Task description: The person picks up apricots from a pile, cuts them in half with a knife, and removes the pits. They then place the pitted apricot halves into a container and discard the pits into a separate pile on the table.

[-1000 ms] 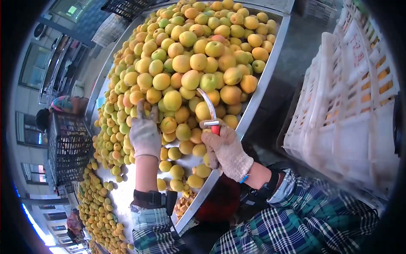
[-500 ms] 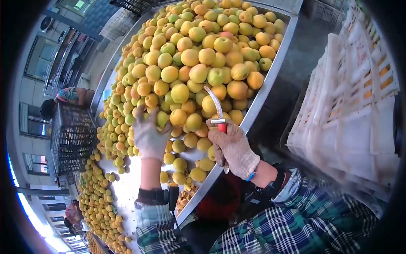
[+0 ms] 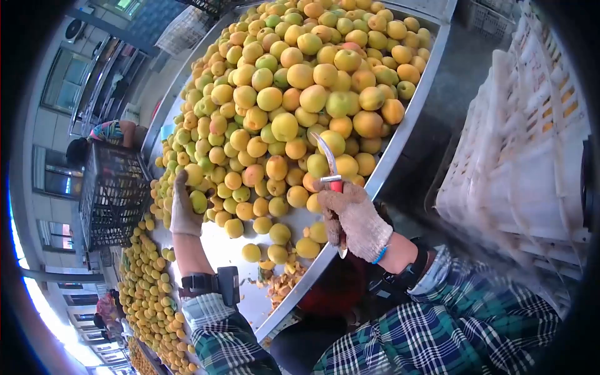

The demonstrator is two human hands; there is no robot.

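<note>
Yellow-green and orange apricots (image 3: 284, 127) form a big heap on a metal table (image 3: 400, 140). My left hand (image 3: 185, 215), in a pale glove with stained fingertips, is at the heap's near left side. Its fingers curl around a greenish apricot (image 3: 199, 201); other apricots touch the fingers. Near the table's right edge, my right hand (image 3: 356, 219), also gloved, is wrapped around the red handle of a small curved knife (image 3: 327, 154). The blade points up and away over the fruit, and a pale tip shows below the fist.
Stacked white plastic crates (image 3: 487, 181) stand to the right. Brown-orange scraps (image 3: 287, 284) lie by the near table edge. A black crate (image 3: 112, 194) stands at left, with a person (image 3: 112, 134) bending behind it. More apricots (image 3: 147, 287) cover a surface at lower left.
My left hand has moved left and slightly down from the middle of the heap and now curls around an apricot. My right hand keeps the knife; the view has shifted slightly.
</note>
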